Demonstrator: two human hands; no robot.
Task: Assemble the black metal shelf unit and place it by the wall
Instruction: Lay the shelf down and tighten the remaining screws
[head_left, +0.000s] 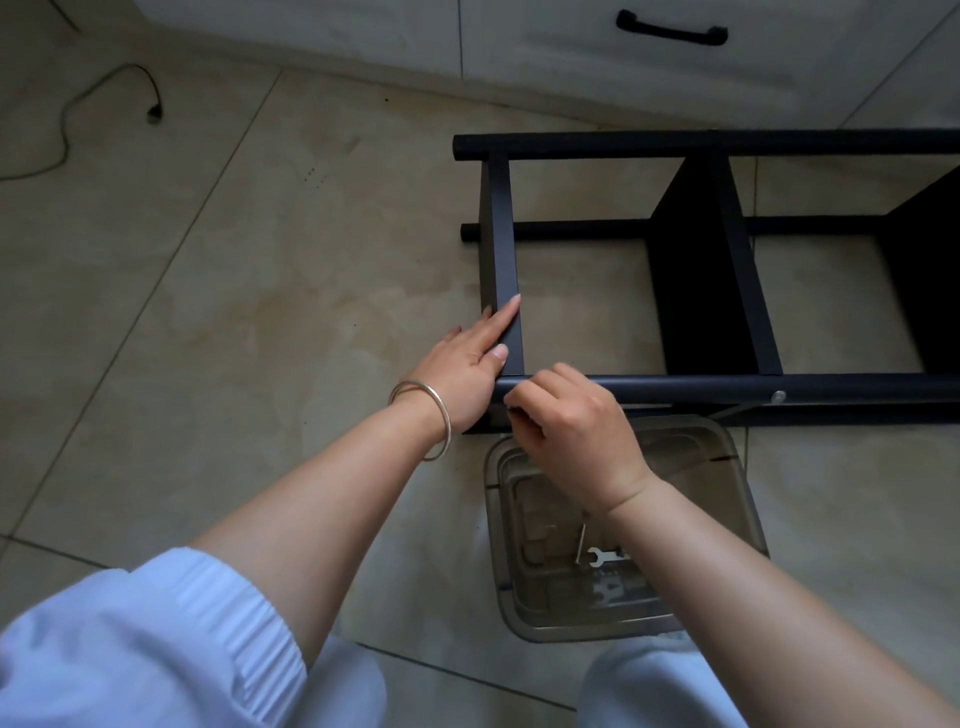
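On the beige tiled floor (270, 291), crossed by thin dark grout lines, the black metal shelf unit (696, 260) lies on its side, running from the centre of the view out past the right edge. Its long tubes run left to right; flat shelf panels stand between them. A pale cabinet front (363, 31) with a black drawer handle (671, 28) stands along the far side, and the unit's upper tube lies near its base.

The left hand (470, 358) rests with straight fingers laid flat along the end shelf panel (504, 249), thumb on the panel's face, close to where it meets the near tube (727, 387). A silver bangle (428, 418) circles that wrist. The right hand (576, 421) is curled at the near tube's left end, fingertips pinched together on something small; what it pinches cannot be made out. A silver bolt head (778, 397) shows further right on the same tube.

Just beside the unit, beneath the right forearm, a translucent brown plastic bin (524, 587) sits on the floor; a small flat wrench (605, 556) lies on it. A black cable (78, 109) trails across the floor at far left, well apart from the unit.
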